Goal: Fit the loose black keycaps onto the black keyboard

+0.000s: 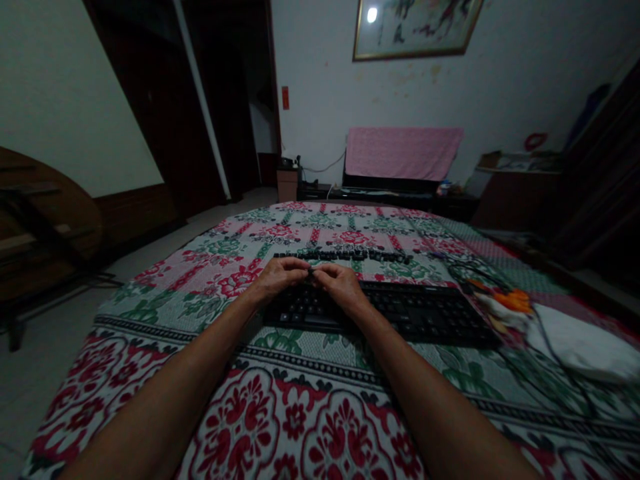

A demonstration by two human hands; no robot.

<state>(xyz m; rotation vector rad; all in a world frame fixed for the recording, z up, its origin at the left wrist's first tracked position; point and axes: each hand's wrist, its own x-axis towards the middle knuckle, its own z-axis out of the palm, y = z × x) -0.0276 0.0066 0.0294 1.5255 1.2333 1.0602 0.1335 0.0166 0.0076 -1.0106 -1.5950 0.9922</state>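
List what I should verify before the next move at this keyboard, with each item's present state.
1. Both hands in view: left hand and right hand meet fingertip to fingertip above the left part of the keyboard: ok.
2. Something pinched between the fingertips: cannot tell, too dark and small.
3. Keyboard lies flat on the floral cloth: ok.
4. Row of dark pieces beyond the keyboard lies apart from both hands: ok.
5. White cloth on the right lies apart from both hands: ok.
6. Light enough to read the keys: not ok.
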